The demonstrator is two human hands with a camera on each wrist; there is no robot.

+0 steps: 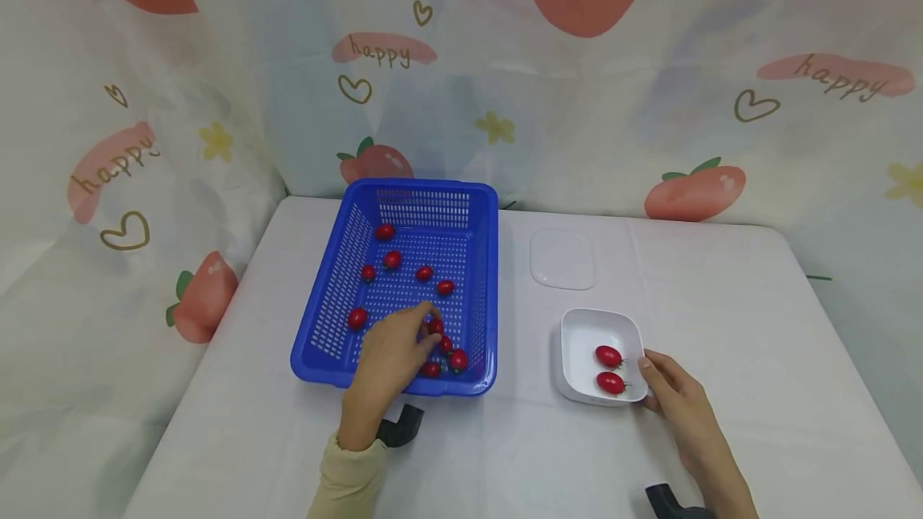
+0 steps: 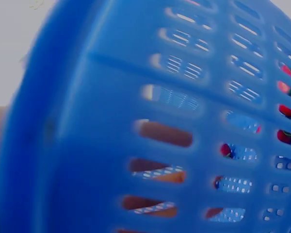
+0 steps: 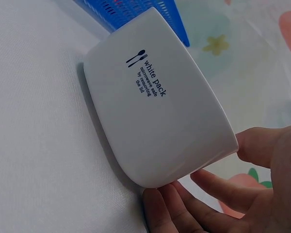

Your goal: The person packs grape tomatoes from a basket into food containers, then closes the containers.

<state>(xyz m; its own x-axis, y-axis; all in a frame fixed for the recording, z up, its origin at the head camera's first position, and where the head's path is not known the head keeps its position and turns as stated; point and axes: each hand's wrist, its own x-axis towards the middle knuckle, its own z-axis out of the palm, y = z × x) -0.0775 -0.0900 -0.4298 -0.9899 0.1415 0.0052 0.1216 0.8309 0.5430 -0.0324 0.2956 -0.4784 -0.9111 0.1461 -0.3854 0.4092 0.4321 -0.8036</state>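
My left hand (image 1: 394, 349) reaches down over the near edge into a blue plastic basket (image 1: 491, 287). Its thumb and forefinger pinch a red cherry tomato (image 1: 436, 327); several more cherry tomatoes, such as this one (image 1: 457, 360), lie close beside the fingers. In the left wrist view the slotted basket wall (image 2: 102, 131) hides most of that hand. On the right, my right hand (image 1: 674, 391) grips the corner of a white square container (image 1: 569, 359), thumb at the rim and fingers around its lower side. Two cherry tomatoes (image 1: 610, 383) lie inside it.
Further up in the basket lie several scattered cherry tomatoes (image 1: 424, 272). A clear flat lid (image 1: 562, 259) rests on the white-covered table (image 1: 692, 279) behind the container. A printed curtain (image 1: 577, 118) stands along the table's back and sides.
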